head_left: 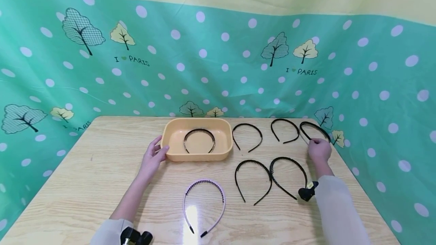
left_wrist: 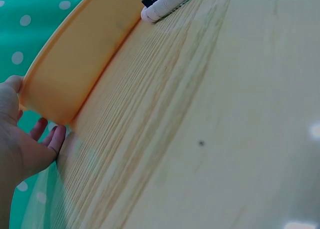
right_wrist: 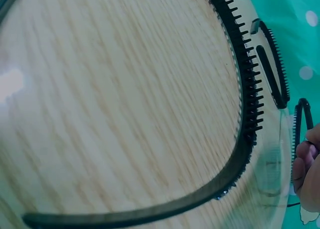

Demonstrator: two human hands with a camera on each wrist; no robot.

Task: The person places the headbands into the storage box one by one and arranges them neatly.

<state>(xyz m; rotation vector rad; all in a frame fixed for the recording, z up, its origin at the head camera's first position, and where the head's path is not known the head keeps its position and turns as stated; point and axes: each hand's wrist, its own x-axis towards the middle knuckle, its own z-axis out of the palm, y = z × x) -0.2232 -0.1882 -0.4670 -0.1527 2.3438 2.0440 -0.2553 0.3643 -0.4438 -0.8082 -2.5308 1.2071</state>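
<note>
My left hand [head_left: 153,158] grips the left end of a tan plastic tray [head_left: 197,157], thumb over the rim and fingers along the outer wall. A black toothed headband [head_left: 199,130] lies inside the tray. At the far right my right hand [head_left: 319,150] holds the near part of a black headband [head_left: 314,125]; in the right wrist view its fingers curl about this headband [right_wrist: 296,134], partly hiding it. Beside that hand lies another black headband [head_left: 285,119].
Nearer me are two touching black headbands, one left [head_left: 252,161] and one right [head_left: 287,158]. Another black headband [head_left: 247,124] lies just right of the tray. A lilac headband [head_left: 223,199] with dark teeth lies in front. A green dotted curtain [head_left: 218,59] hangs behind the wooden table [head_left: 85,173].
</note>
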